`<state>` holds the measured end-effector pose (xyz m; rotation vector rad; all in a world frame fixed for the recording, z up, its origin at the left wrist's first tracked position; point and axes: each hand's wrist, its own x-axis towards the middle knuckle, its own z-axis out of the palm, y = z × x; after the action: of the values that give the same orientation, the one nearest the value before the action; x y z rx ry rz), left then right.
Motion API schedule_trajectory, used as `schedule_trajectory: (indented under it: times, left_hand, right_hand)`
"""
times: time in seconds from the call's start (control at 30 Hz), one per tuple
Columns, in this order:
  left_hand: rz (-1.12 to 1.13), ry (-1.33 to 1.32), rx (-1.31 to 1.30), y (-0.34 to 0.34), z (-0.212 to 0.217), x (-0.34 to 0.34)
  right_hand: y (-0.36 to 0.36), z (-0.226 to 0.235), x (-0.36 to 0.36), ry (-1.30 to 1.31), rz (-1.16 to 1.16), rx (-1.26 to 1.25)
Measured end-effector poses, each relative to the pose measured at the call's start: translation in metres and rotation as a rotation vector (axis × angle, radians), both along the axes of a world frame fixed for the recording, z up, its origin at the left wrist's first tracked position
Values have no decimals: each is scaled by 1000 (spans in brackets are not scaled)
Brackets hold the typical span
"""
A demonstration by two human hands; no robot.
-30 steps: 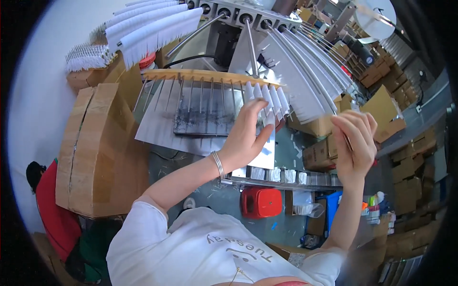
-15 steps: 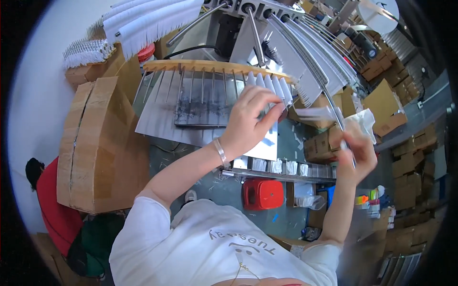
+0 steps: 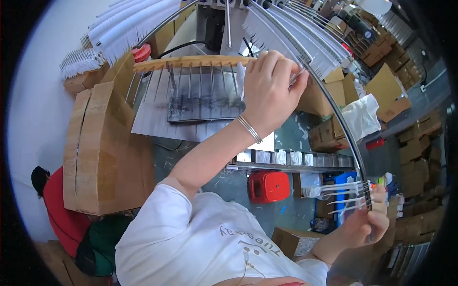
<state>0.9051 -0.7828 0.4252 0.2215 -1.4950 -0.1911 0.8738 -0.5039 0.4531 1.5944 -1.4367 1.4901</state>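
Note:
A long thin metal rod [image 3: 347,128] curves from the machine at the top down to my right hand [image 3: 366,223], whose fingers are closed around its lower end. Several thin white strips [image 3: 346,188] hang on the rod just above that hand. My left hand [image 3: 273,86] is closed in a pinch beside the upper part of the rod, at the right end of a wooden rack [image 3: 191,62]. What lies between its fingertips is mostly hidden. Metal pins [image 3: 201,81] hang down from the rack, and one white sleeve-like piece shows behind my left hand.
More rods with rows of white pieces [image 3: 133,33] fan out above. A large cardboard box [image 3: 107,148] stands at left, with a person in red [image 3: 64,209] behind it. A red stool [image 3: 268,186] and a metal rail [image 3: 296,164] stand below my left arm; boxes fill the right.
My left hand has moved right and up from the white pieces on the rack. My right hand has moved down and right, bending the rod; white strips now show on it.

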Motion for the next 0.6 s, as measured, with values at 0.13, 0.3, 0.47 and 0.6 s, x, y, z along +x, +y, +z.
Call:
schedule_trajectory:
  times: [0.13,0.3,0.47,0.6]
  left_hand:
    - [-54,24,22,1,1,2]
    - [-58,48,16,-1,4,6]
    - [-140,14,-57,15,2,12]
    - [-206,-41,35,21,-15,24]
  right_hand:
    - [13,-3,9,83,17,105]
    - [16,0,4,212,8,199]
    - [8,-19,9,132,-61,25]
    - [-7,-30,4,62,-121,-101]
